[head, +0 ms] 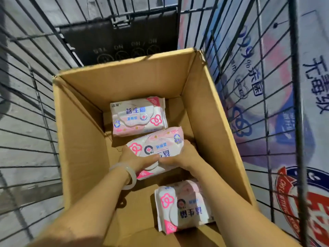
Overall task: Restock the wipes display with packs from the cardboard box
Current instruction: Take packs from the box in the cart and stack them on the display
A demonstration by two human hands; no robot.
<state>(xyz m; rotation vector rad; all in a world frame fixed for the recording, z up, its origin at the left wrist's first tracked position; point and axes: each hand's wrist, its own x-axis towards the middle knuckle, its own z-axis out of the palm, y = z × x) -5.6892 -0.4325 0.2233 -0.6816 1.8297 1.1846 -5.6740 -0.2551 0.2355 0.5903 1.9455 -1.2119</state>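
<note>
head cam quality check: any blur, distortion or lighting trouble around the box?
Head view: wide-angle bends the wire cage bars outward; light is dim and cool, the cardboard box floor shadowed; edges smear, bottom right worst; the held wipes pack and both hands, left and right, read reasonably sharp.

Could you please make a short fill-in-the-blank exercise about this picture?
1. Both hands, left and right, hold the ___ pack of wipes.
2. The cardboard box holds ___ packs in all.
3. A pale bracelet is on the ___ wrist.
4. The box stands inside a wire ___.

Answers: middle; three; left; cage
</note>
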